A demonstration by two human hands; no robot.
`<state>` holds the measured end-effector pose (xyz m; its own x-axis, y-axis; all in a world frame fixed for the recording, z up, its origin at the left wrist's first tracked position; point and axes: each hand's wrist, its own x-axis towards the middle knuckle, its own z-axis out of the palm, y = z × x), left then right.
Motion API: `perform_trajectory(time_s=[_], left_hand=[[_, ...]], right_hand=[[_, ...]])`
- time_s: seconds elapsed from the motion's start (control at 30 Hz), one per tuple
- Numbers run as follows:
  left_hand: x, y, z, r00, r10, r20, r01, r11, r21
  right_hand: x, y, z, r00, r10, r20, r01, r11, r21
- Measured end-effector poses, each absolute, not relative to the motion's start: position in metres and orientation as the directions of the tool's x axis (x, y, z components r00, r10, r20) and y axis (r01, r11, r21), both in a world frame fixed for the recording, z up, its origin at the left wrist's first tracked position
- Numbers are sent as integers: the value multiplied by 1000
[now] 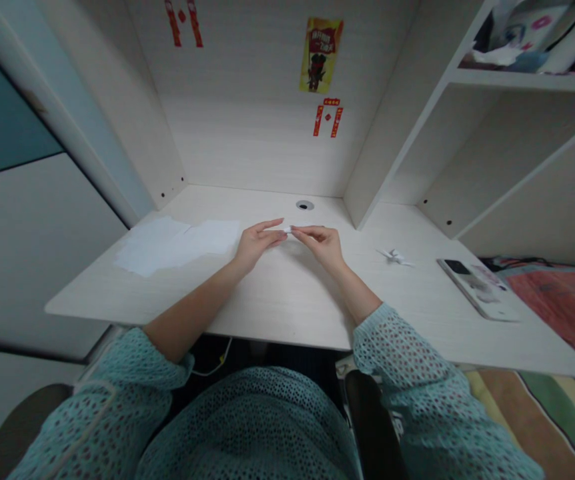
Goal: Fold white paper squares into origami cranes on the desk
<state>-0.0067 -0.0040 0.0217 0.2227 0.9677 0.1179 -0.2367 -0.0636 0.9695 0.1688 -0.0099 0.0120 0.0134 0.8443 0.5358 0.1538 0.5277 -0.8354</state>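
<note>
Above the middle of the white desk, a small folded piece of white paper sits between my two hands. My left hand has its thumb at the paper's left end, while its index finger stretches out above. The fingertips of my right hand pinch the right end. Most of the paper is covered by fingers, so its exact shape is hard to make out. On the desk to the right lies a small white folded-paper piece with thin pointed ends. Loose sheets of white paper overlap on the left.
A phone in a pale case lies near the desk's right end. A round cable hole is at the back. An upright panel divides the desk, with a filled shelf at upper right.
</note>
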Motion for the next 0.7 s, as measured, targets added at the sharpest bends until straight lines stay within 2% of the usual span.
perform_trajectory(time_s=[0.13,0.3,0.47,0.7], left_hand=[[-4,-6,21,221,966,133,-197,-90,976],[-1,-7,20,171,976,138,-233,-96,968],[-1,-6,19,123,988,96,-261,-61,963],[0,-5,12,167,985,51,-355,11,935]], right_hand=[[167,-13,15,-34,848,530,169,527,-833],[165,-13,15,4,851,526,166,518,-839],[163,-9,9,76,880,469,69,464,-883],[162,-8,8,90,910,404,-17,407,-913]])
